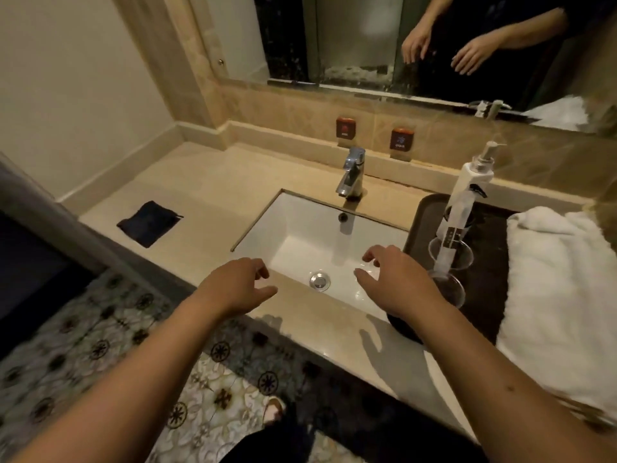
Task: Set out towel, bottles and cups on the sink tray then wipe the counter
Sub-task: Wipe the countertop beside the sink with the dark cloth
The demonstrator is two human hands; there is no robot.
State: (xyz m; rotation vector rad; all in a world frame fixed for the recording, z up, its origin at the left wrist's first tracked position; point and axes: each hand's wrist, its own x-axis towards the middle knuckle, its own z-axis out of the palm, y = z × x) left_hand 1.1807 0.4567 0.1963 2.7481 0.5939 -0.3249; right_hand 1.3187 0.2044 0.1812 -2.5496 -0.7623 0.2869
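Observation:
A dark tray lies on the counter right of the sink. On it stand a white pump bottle, two clear cups holding a wrapped packet, and a folded white towel. A small dark cloth lies flat on the counter at the left. My left hand hovers over the sink's front edge, fingers apart, holding nothing. Empty too, my right hand hangs over the basin beside the tray with its fingers spread.
The white basin with a chrome faucet sits mid-counter. A mirror runs along the back wall, two small red-brown signs below it. Patterned floor tiles lie under the counter's front edge.

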